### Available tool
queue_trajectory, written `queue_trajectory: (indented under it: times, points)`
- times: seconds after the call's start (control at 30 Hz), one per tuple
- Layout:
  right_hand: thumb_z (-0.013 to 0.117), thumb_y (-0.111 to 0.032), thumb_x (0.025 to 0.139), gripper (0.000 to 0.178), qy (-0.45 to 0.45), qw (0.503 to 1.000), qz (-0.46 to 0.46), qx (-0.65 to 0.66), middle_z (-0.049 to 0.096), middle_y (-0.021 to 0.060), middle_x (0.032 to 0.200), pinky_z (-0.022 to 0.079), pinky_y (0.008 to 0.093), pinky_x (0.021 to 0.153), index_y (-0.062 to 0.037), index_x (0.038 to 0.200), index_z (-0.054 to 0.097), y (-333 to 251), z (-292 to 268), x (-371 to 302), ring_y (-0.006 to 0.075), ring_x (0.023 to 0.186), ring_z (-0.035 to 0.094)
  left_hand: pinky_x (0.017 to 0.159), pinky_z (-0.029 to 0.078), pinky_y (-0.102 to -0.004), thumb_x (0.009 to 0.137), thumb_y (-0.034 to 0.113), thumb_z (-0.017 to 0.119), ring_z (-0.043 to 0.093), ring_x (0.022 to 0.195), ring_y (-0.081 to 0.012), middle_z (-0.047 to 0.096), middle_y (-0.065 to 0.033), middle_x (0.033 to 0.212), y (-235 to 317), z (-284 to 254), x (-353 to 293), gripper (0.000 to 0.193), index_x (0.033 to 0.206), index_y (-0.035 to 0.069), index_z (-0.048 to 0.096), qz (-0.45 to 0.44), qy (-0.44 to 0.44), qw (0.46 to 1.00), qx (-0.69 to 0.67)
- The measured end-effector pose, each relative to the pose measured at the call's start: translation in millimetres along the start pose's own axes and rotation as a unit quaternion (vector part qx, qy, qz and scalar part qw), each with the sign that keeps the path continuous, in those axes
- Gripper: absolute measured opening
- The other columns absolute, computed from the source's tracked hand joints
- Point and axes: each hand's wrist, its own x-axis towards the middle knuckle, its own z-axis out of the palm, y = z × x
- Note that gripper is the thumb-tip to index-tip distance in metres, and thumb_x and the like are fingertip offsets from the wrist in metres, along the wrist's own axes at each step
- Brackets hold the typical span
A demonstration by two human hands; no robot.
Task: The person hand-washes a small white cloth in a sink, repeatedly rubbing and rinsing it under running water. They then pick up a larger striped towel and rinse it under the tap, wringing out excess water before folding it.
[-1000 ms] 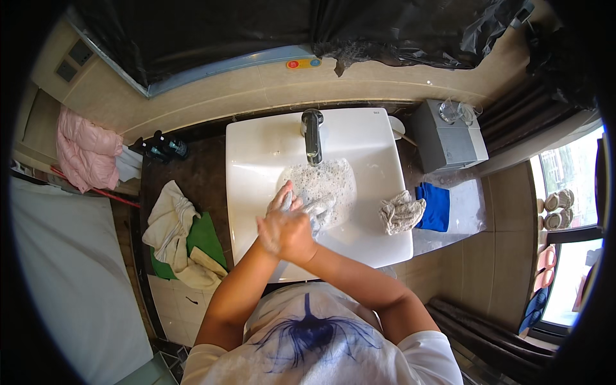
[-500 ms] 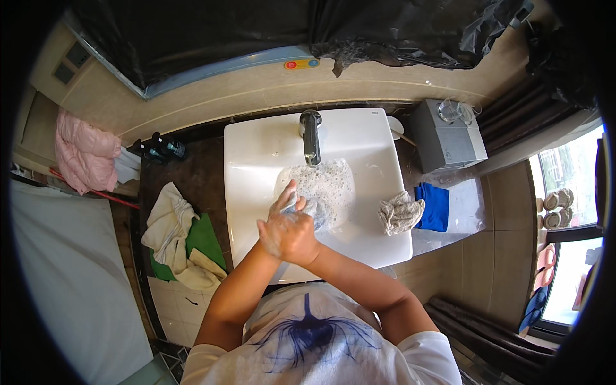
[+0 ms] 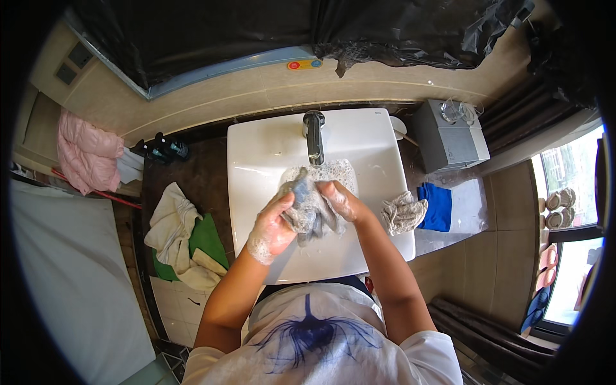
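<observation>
A wet, soapy grey-blue cloth [image 3: 309,208] is bunched between my two hands above the white washbasin [image 3: 253,144]. Its exact kind cannot be made out. My left hand [image 3: 269,231], with suds on the fingers and wrist, grips its left side. On its right side my right hand [image 3: 340,200] holds it, thumb and fingers around the fabric. Folds hang down between the hands. White foam [image 3: 341,171] floats in the bowl behind them, under the chrome faucet [image 3: 314,138].
A crumpled beige-grey knit cloth [image 3: 404,213] lies on the basin's right rim, beside a folded blue cloth [image 3: 435,206]. Cream cloths [image 3: 170,215] and a green cloth [image 3: 208,239] lie left. Dark bottles [image 3: 170,147] and a grey box [image 3: 449,141] stand on the counter.
My hands were clasped together low over the bowl with the cloth mostly hidden. They have moved apart, and the cloth is now lifted and spread between them.
</observation>
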Motion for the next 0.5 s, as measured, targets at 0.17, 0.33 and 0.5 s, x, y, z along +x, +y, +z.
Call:
queue_trajectory:
  times: [0.17, 0.33, 0.5]
  points:
    - [0.08, -0.022, 0.076, 0.042, 0.03, 0.981, 0.029, 0.188, 0.067, 0.0085, 0.095, 0.05, 0.0281, 0.073, -0.0011, 0.109, 0.063, 2, -15, -26, 0.0147, 0.081, 0.06, 0.104, 0.042, -0.0435, 0.087, 0.005, 0.055, 0.05, 0.123, -0.0259, 0.052, -0.0123, 0.13, 18, -5, -9, 0.057, 0.141, 0.001, 0.035, 0.04, 0.014, 0.995, 0.09]
    - [0.075, -0.014, 0.081, 0.038, 0.174, 0.946, -0.038, 0.272, 0.066, 0.0095, 0.098, 0.052, 0.0271, 0.073, -0.0052, 0.114, 0.059, -21, 12, -16, 0.0147, 0.083, 0.062, 0.098, 0.046, -0.0411, 0.088, 0.007, 0.053, 0.053, 0.118, -0.0244, 0.059, -0.0075, 0.119, 1, -15, 0, 0.045, 0.132, 0.011, 0.047, 0.021, 0.077, 0.994, 0.072]
    - [0.072, -0.025, 0.082, 0.027, 0.244, 0.928, -0.153, -0.238, 0.067, 0.0157, 0.077, 0.052, 0.0355, 0.064, -0.0041, 0.096, 0.064, -32, 100, -10, 0.0256, 0.067, 0.066, 0.086, 0.046, -0.0314, 0.098, 0.034, 0.052, 0.053, 0.09, -0.0161, 0.054, -0.0006, 0.091, -37, -92, 38, 0.026, 0.113, 0.014, 0.054, 0.032, 0.093, 0.994, -0.045]
